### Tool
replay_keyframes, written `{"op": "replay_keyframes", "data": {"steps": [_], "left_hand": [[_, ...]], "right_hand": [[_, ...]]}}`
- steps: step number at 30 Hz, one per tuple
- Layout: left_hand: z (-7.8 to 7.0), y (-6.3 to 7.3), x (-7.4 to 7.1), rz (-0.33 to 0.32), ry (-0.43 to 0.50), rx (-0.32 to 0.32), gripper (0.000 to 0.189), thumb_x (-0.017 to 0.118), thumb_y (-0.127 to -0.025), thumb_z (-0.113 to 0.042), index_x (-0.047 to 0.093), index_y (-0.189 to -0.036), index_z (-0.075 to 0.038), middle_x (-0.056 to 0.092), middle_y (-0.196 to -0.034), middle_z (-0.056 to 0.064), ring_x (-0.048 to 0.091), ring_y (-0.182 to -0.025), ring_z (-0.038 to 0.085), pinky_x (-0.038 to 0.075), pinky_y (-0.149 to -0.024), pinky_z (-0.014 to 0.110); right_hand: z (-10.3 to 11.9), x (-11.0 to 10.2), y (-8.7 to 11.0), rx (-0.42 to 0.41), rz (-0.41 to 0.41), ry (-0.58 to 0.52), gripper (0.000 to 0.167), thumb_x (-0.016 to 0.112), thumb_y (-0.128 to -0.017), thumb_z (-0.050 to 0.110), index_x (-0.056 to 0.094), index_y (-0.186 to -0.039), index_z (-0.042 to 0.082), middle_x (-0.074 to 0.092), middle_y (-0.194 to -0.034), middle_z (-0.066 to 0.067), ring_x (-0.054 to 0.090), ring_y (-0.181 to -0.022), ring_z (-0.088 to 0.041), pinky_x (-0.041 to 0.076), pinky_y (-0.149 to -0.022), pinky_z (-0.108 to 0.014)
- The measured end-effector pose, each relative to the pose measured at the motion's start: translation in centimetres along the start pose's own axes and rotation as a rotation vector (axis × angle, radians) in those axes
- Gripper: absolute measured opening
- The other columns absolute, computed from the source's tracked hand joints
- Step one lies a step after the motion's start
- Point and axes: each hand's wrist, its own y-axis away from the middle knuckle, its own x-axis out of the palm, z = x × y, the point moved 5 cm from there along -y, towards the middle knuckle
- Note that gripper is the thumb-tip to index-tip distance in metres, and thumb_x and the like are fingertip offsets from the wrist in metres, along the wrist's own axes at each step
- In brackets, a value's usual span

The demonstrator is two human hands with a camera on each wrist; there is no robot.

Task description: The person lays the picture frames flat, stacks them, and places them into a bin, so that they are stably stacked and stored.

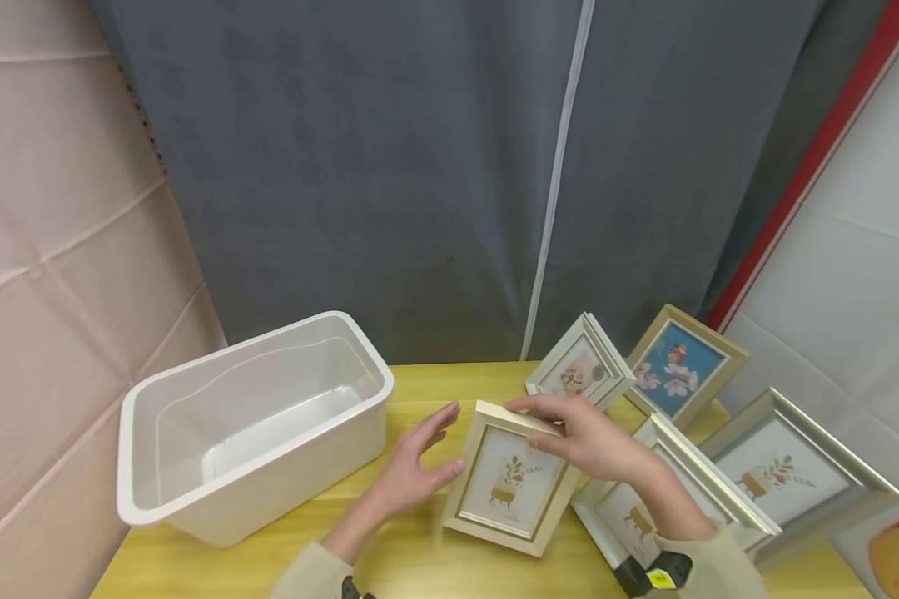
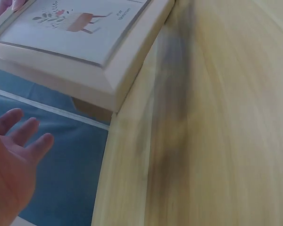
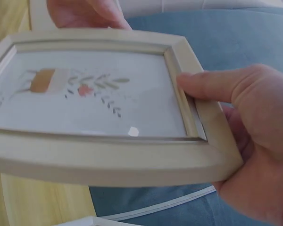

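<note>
A cream picture frame (image 1: 511,480) with a plant print tilts over the table in the head view. My right hand (image 1: 588,437) grips its top edge, thumb on the front and fingers behind, as the right wrist view of the picture frame (image 3: 101,157) shows. Just left of it is my left hand (image 1: 418,466), fingers spread and thumb toward the frame's left side. In the left wrist view that hand (image 2: 14,155) has extended fingers beside the frame (image 2: 75,70) and holds nothing.
A white plastic bin (image 1: 255,466) stands at the left of the wooden table (image 1: 419,549). To the right are a small white frame (image 1: 607,358), a tan frame (image 1: 730,353) with a blossom picture, a white frame (image 1: 599,520) under the right forearm and a silver frame (image 1: 861,474). A grey curtain (image 1: 360,166) hangs behind.
</note>
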Motion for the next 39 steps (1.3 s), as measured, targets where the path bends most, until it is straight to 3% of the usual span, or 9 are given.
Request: {"op": "replay_keyframes", "data": {"steps": [4, 8, 13, 18, 22, 31, 39], "left_hand": [[-0.7, 0.1, 0.2, -0.005, 0.119, 0.061, 0.074, 0.074, -0.094, -0.011, 0.036, -0.156, -0.002, 0.046, -0.153, 0.024, 0.052, -0.134, 0.041, 0.046, -0.107, 0.050], [-1.3, 0.2, 0.2, 0.006, 0.263, 0.087, 0.071, 0.069, -0.097, -0.009, 0.033, -0.158, 0.000, 0.042, -0.154, 0.029, 0.052, -0.131, 0.045, 0.046, -0.107, 0.049], [-1.9, 0.1, 0.1, 0.036, 0.317, 0.154, 0.068, 0.063, -0.100, -0.012, 0.030, -0.158, 0.002, 0.041, -0.152, 0.032, 0.059, -0.125, 0.039, 0.050, -0.104, 0.047], [-2.6, 0.1, 0.0, 0.040, 0.272, 0.190, 0.067, 0.061, -0.099, -0.016, 0.032, -0.158, 0.000, 0.047, -0.150, 0.026, 0.067, -0.114, 0.031, 0.057, -0.093, 0.048], [-3.2, 0.2, -0.1, 0.021, 0.201, 0.209, 0.069, 0.063, -0.096, -0.013, 0.034, -0.157, 0.001, 0.049, -0.148, 0.027, 0.068, -0.111, 0.031, 0.059, -0.089, 0.045], [-3.9, 0.6, -0.1, -0.037, 0.015, 0.319, 0.068, 0.063, -0.089, -0.006, 0.041, -0.153, 0.002, 0.057, -0.140, 0.027, 0.072, -0.100, 0.028, 0.061, -0.081, 0.039], [-4.3, 1.0, -0.2, -0.043, -0.011, 0.353, 0.064, 0.065, -0.089, -0.006, 0.047, -0.150, 0.001, 0.062, -0.134, 0.022, 0.067, -0.102, 0.025, 0.061, -0.081, 0.035]], "right_hand": [[0.2, -0.2, 0.3, -0.002, 0.003, -0.129, 0.043, 0.070, -0.097, 0.007, 0.061, -0.139, 0.004, 0.069, -0.126, -0.014, 0.070, -0.103, -0.020, 0.059, -0.087, -0.034], [0.4, -0.5, 0.5, 0.010, -0.004, -0.243, 0.043, 0.069, -0.097, 0.006, 0.060, -0.139, 0.000, 0.069, -0.123, -0.018, 0.072, -0.097, -0.021, 0.062, -0.079, -0.035], [0.3, -0.7, 0.6, 0.016, -0.014, -0.322, 0.043, 0.067, -0.098, 0.003, 0.058, -0.140, -0.002, 0.069, -0.123, -0.019, 0.073, -0.094, -0.023, 0.062, -0.077, -0.038], [-0.2, -0.9, 0.7, 0.007, -0.039, -0.359, 0.043, 0.065, -0.099, 0.000, 0.056, -0.140, -0.003, 0.070, -0.119, -0.021, 0.074, -0.090, -0.025, 0.063, -0.073, -0.041], [-0.7, -1.3, 0.6, 0.008, -0.070, -0.363, 0.044, 0.064, -0.098, -0.001, 0.054, -0.141, -0.005, 0.071, -0.117, -0.023, 0.074, -0.087, -0.026, 0.063, -0.070, -0.042], [-1.7, -1.1, 0.8, 0.073, -0.108, -0.413, 0.048, 0.064, -0.098, -0.001, 0.051, -0.144, -0.006, 0.068, -0.119, -0.028, 0.075, -0.089, -0.027, 0.063, -0.071, -0.043], [-2.1, -0.2, 1.3, 0.049, -0.155, -0.458, 0.047, 0.063, -0.097, -0.005, 0.048, -0.141, -0.013, 0.066, -0.118, -0.035, 0.075, -0.087, -0.027, 0.063, -0.068, -0.044]]}}
